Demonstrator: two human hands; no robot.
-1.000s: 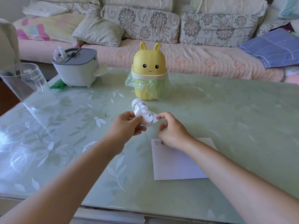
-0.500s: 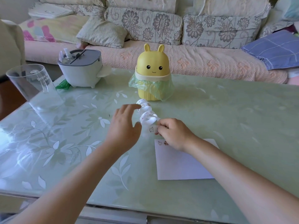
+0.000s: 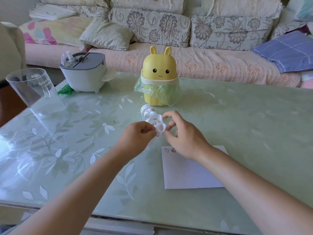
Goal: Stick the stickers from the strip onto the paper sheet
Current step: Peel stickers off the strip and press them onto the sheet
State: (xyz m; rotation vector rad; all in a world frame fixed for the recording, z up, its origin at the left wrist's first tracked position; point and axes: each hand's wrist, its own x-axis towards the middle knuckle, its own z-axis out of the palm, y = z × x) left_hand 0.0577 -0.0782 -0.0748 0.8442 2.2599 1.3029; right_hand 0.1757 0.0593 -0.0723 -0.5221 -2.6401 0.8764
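Since half a second earlier, the left hand (image 3: 137, 138) had been brought in from a spread pose and closed on the strip (image 3: 153, 118), while the grip of the right hand (image 3: 185, 138) had been loosened. The near end of the strip was now pinched between the left thumb and fingers. The rest was held curled in loose loops above the desk (image 3: 237, 124), just on the near side of the yellow bin (image 3: 159, 80). The right hand was held just right of the strip with its fingers arched, the index finger over the coil and the thumb beside it. Whether the strip was actually touched or pinched by them could not be told.

The sheet (image 3: 191, 173) lay flat on the desk near the right wrist, partly covered by it. Two stickers (image 3: 167, 150) were already placed side by side at its far left corner, and the rest of the sheet was bare.

The step in hand was judged to be the peeling of a third sticker, with the task at an early stage. For the next move, the strip would need to be kept steady by the left hand while a sticker's edge was lifted by the right fingertips. The sticker would then have to be carried down to the sheet and pressed flat, probably just right of the two in place.
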